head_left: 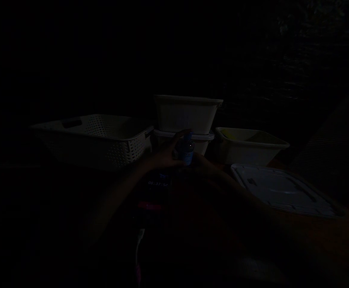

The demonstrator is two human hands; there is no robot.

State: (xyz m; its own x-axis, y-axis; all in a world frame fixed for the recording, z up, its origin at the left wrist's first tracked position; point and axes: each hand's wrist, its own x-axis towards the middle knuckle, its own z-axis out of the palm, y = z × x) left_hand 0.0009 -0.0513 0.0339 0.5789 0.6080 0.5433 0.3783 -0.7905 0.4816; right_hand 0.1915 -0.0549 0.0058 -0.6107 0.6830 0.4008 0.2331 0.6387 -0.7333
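Observation:
The scene is very dark. A small clear bottle [187,152] with a blue cap and blue label stands upright in the middle. My left hand [165,155] is closed around its left side, one finger reaching up by the cap and the thumb low near the label. Close against the bottle's right side is my right hand [200,163]; its fingers are lost in shadow, so its grip does not show. Below my left hand, a phone [150,196] lies with a lit timer on its screen.
A perforated white basket [87,148] stands left. Behind the bottle, a white tub [188,114] sits stacked on a lidded tub [202,148]. Another tub [248,154] with something yellow inside stands right, behind a flat lid [282,190]. A white cable [138,242] runs from the phone.

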